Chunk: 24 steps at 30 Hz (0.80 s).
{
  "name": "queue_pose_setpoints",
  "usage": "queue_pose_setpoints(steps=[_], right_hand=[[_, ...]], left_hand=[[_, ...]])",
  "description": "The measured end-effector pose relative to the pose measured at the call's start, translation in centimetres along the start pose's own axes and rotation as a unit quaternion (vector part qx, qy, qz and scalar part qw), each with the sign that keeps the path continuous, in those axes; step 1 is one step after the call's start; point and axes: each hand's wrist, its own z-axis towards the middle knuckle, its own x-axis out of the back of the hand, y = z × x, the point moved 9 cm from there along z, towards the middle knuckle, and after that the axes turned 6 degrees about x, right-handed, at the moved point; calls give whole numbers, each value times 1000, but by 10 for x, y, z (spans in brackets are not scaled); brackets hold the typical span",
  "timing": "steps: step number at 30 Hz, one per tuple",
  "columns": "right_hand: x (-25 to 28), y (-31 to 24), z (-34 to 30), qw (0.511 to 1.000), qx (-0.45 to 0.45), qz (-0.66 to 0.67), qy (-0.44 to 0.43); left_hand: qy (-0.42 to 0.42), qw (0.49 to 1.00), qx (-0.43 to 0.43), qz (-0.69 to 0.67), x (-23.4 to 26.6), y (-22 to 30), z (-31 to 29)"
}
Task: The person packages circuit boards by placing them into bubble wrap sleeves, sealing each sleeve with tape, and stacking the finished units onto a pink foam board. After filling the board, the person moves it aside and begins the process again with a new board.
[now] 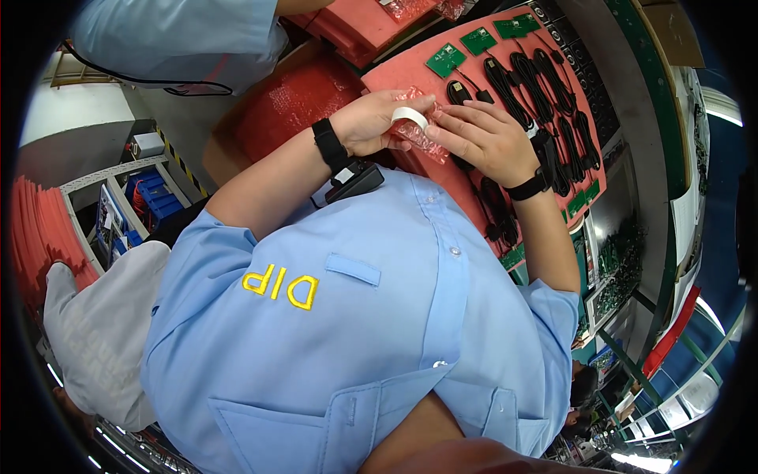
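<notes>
Workshop bench, with a flat pink foam sheet (387,75) across the top, loaded with coiled black cables (529,87) and small green circuit boards (446,59). Hands meet above its near-left edge.

Left hand (371,122) is closed on a piece of translucent pink bubble wrap (436,150), which spans the gap between the two hands. A curved white band, smooth and tape-like (410,115), sits against the wrap between the fingers; can't tell if it's a roll or a loose strip. Right hand (489,142) has its fingers laid flat and long, tips touching the wrap and band; can't tell whether it's pinching or just pressing.

Step in hand looks like two-handed handling of the wrap and band. Next move probably calls for the left hand holding the wrap steady while the right fingertips work the band.

Around: cardboard box (223,154) with red bubble wrap (312,103) at left, co-worker's light-blue sleeve (174,43) beyond it. Cables lie close by the right hand, so snagging is a risk. Fingers cover part of the wrap; its contents, if any, unclear.
</notes>
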Motion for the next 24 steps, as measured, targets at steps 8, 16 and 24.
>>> queue_pose_setpoints(steps=[8,16,24], right_hand=[[34,52,-31,845,-311,375,221],[-15,63,-17,837,-394,344,158],[-29,60,-11,881,-380,253,124]], left_hand=[[178,922,-227,258,9,44,-16],[172,911,-239,290,-8,43,-23],[179,920,-231,260,-1,38,-23]])
